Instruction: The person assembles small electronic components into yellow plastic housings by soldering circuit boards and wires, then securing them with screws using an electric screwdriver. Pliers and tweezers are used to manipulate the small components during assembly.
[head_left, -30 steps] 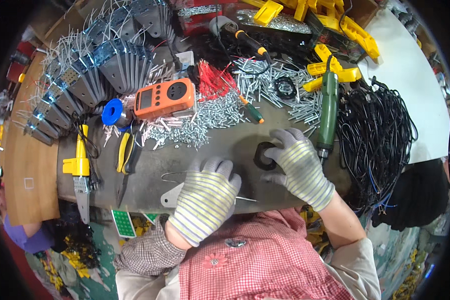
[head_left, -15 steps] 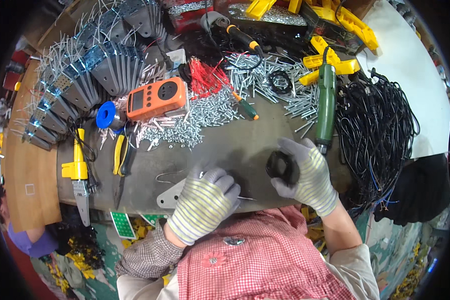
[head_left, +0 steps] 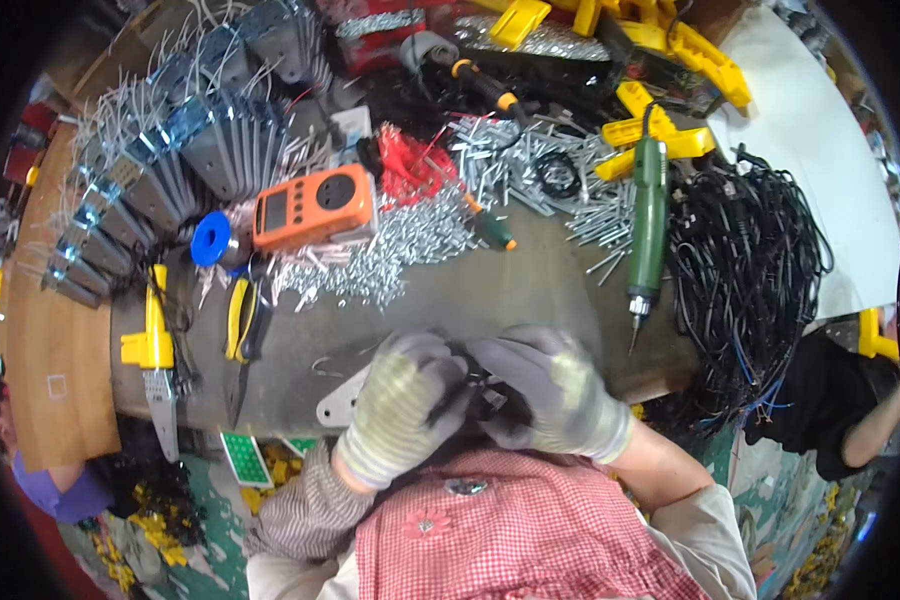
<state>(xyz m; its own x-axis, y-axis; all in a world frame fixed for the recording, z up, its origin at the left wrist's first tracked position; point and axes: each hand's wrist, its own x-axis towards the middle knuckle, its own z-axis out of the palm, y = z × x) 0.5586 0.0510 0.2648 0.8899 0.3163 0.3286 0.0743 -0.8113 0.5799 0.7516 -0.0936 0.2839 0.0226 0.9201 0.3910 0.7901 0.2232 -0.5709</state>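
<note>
Two gloved hands, left hand (head_left: 406,405) and right hand (head_left: 550,392), now pulled together off bench, both gripping small black part (head_left: 473,392), fitting stage probably

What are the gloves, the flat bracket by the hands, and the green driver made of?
Gloves: knit fabric, grey coated fingers; ribbed weave shows. Flat bracket: looks like sheet metal, pale grey, dull sheen, punched hole. Green driver: likely moulded plastic body, glossy, with a thin metal bit at its tip.
</note>
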